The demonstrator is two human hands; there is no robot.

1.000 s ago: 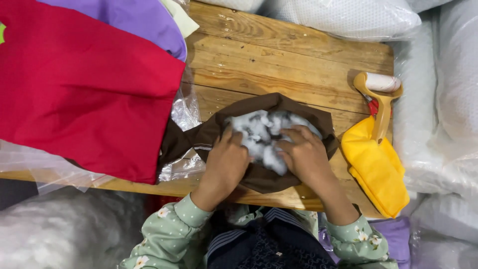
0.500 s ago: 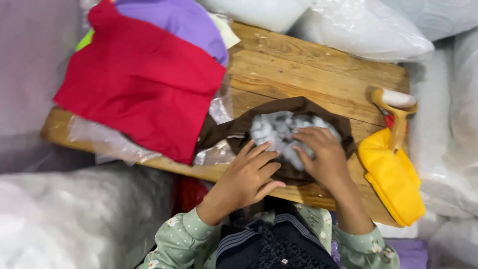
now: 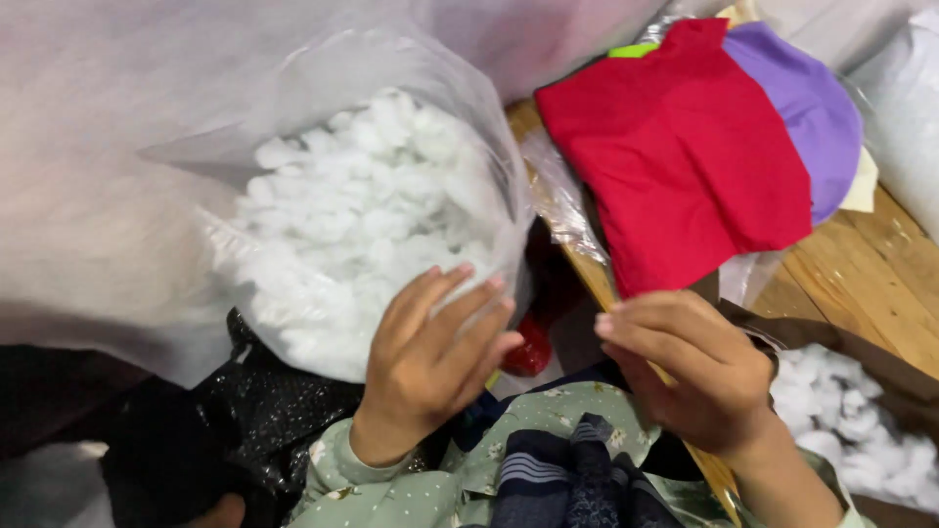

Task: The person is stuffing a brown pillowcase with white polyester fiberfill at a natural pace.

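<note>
Nearest, the left hand (image 3: 430,367) is held flat and open at the rim of the clear bag (image 3: 469,88) of white stuffing (image 3: 362,215), nothing gripped. Right of the bag, the right hand (image 3: 699,372) is loosely curled, empty. Judged: fetching filling; a handful must be grasped next. Beyond the bag lies red cloth (image 3: 685,147).

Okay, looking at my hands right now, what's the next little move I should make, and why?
Probably slide the left hand forward into the mouth of the clear plastic bag and take a handful of white stuffing. Its open, empty fingers already lie at the bag's edge, while the brown cover by the right hand shows only some filling inside.
</note>
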